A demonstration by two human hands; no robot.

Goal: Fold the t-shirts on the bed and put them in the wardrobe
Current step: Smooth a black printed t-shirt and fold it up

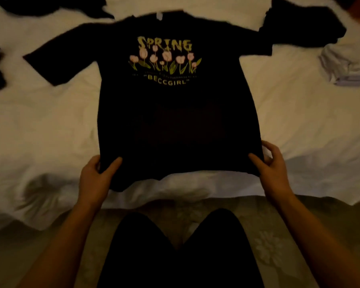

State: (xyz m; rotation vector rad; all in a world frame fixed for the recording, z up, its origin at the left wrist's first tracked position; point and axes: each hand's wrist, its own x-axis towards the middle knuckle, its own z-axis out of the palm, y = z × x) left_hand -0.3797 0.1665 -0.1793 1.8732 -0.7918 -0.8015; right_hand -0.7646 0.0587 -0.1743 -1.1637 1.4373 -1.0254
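Both hands hold the hem of a black t-shirt spread print-up on the bed.

Left hand [95, 175] and right hand [272, 165] each pinch a bottom corner of the black t-shirt [179, 113], which lies at frame centre on the white bedding [50, 125]. It looks unfolded so far. Farther off, dark garments [303, 23] and a pale folded garment [347, 65] at right remain; no wardrobe shows.

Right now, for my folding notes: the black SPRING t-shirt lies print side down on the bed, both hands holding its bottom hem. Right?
Not quite: the black SPRING t-shirt lies print side up, as the head view shows. The left hand and right hand do hold its bottom hem on the bed.
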